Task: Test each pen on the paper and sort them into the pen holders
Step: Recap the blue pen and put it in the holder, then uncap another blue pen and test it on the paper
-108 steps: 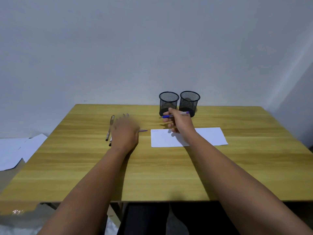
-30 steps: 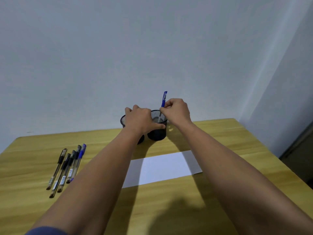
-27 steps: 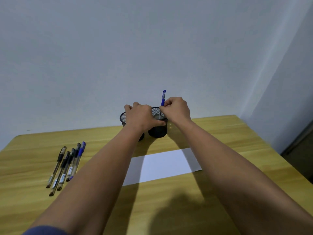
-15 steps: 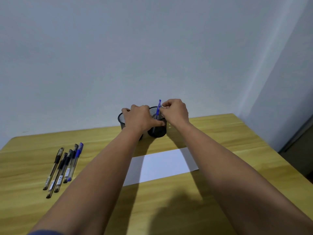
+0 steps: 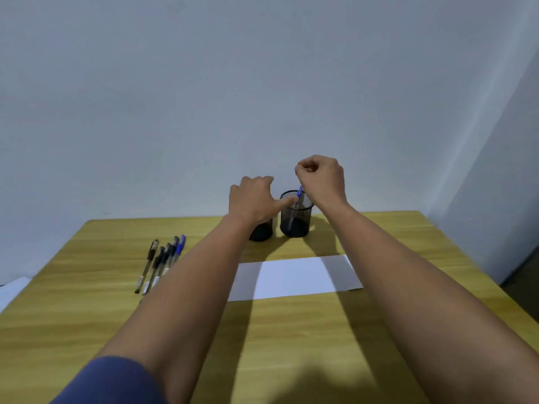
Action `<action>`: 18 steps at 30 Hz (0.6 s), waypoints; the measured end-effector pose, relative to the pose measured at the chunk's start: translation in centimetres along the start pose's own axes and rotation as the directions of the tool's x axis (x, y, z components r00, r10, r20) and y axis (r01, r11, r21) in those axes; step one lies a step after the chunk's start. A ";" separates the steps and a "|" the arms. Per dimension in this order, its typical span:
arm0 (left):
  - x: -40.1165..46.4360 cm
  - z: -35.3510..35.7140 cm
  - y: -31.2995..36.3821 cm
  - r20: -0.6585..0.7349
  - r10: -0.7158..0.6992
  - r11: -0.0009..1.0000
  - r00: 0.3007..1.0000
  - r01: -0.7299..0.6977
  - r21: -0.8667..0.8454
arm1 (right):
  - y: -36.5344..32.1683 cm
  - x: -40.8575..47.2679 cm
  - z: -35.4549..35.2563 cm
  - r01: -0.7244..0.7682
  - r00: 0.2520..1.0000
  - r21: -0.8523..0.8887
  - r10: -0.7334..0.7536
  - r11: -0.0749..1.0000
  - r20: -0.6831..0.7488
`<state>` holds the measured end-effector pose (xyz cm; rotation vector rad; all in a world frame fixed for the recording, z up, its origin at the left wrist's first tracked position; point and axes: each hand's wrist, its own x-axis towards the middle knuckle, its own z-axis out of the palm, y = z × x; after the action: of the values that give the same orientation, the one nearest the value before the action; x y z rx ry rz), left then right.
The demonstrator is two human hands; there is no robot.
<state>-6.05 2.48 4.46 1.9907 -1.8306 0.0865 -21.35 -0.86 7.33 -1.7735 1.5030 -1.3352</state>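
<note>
Two black mesh pen holders stand at the back of the wooden table (image 5: pixel 87 310). The right holder (image 5: pixel 295 220) has a blue pen (image 5: pixel 299 191) leaning in it, cap end up. My right hand (image 5: pixel 320 177) hovers just above that cap with its fingers curled and nothing visibly in them. My left hand (image 5: pixel 252 199) lies over the top of the left holder (image 5: pixel 261 232), its thumb stretched out to the right holder's rim. A white sheet of paper (image 5: pixel 294 277) lies in front of the holders. Several capped pens (image 5: pixel 162 262), black and blue, lie in a row at the left.
A plain grey wall rises right behind the holders. Loose white paper (image 5: pixel 11 290) shows beyond the table's left edge. The table's right edge runs close to a second wall and a dark floor gap.
The blue pen has dropped into the right holder and my right hand has let go and risen above it. My left hand has loosened on the holders. The view has tilted slightly.
</note>
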 end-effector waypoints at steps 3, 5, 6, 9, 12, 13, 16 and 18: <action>-2.2 -2.8 -3.1 -0.026 -0.086 0.991 0.996 0.083 -0.109 | -2.4 -2.4 1.3 0.010 0.999 0.048 -0.012 0.999 0.044; -3.9 -4.0 -6.0 -0.026 -0.126 0.986 0.992 0.122 -0.112 | -3.6 -4.4 2.9 -0.002 0.994 0.053 -0.004 0.999 0.107; -4.7 -4.3 -7.6 -0.017 -0.146 0.985 0.989 0.144 -0.099 | -4.0 -5.4 3.9 -0.011 0.987 0.047 0.003 0.999 0.158; -7.3 -4.6 -12.3 0.020 -0.189 0.981 0.982 0.190 -0.034 | -4.4 -8.3 7.4 -0.009 0.937 0.006 0.006 1.000 0.348; -9.3 -4.0 -16.4 0.098 -0.199 0.980 0.975 0.198 0.023 | -4.1 -10.7 11.1 0.037 0.853 -0.082 0.011 0.996 0.521; -9.8 -3.6 -17.6 0.128 -0.203 0.979 0.971 0.199 0.040 | -3.9 -11.3 12.3 0.049 0.827 -0.098 0.014 0.994 0.562; -11.1 -2.4 -20.3 0.154 -0.197 0.980 0.968 0.190 0.059 | -3.5 -13.2 15.7 0.065 0.775 -0.149 0.044 0.987 0.630; -11.7 -1.8 -21.4 0.154 -0.178 0.982 0.972 0.167 0.085 | -3.4 -14.2 17.6 0.070 0.764 -0.176 0.060 0.982 0.642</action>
<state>13.46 14.79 -3.57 2.2568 -1.7624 -0.0639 -3.41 9.10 -2.71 -2.0617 1.2403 -0.4706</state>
